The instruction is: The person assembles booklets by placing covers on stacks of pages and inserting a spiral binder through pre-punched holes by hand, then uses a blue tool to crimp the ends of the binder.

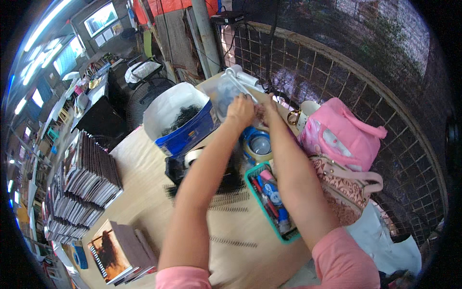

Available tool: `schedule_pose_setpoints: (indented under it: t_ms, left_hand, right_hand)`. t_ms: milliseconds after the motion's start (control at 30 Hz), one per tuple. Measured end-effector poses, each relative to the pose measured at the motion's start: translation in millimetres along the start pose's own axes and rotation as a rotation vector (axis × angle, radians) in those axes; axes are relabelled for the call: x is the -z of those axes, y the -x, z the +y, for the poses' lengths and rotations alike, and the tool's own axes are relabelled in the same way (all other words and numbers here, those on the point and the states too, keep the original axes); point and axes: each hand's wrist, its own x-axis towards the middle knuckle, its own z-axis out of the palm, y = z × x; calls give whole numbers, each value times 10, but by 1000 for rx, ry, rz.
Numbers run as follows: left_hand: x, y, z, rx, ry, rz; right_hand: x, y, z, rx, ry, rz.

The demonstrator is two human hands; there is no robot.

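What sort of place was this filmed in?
It looks like a small bookbinding workshop, though I can't be certain: there are stacks of coil-bound books, loose binding coils on the work table, and long strip lights overhead.

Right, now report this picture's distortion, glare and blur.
Head view: fisheye bending bows the fence rail, with black corners; head view, upper left: ceiling tube lights glare white; head view, middle: the left hand and right hand look slightly soft, perhaps from motion.
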Motion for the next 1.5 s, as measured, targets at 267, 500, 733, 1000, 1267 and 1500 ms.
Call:
schedule_pose_setpoints:
  t_ms: [267, 500, 733, 1000, 1267, 1500]
  left_hand:
    - [-688, -278, -237, 28, -158, -154]
    - [-56, -151, -608, 69, -118, -79]
    - [631, -306, -1316, 221, 123, 230]
    - [663, -586, -1205, 148, 211, 299]
    - [498, -635, -1355, 26, 89, 371]
    - [521, -796, -1335, 174, 262, 287]
  right_hand:
    - [-338, 740, 3, -89, -39, 20]
    - [-489, 729, 242, -78, -25, -237]
    - [-769, 1028, 3, 926, 776, 81]
    - [-1173, 708, -320, 1001, 1465, 90]
    - [-1477, 441, -187, 1338, 1880, 261]
    - [-1215, 235, -424, 1404, 1937, -7]
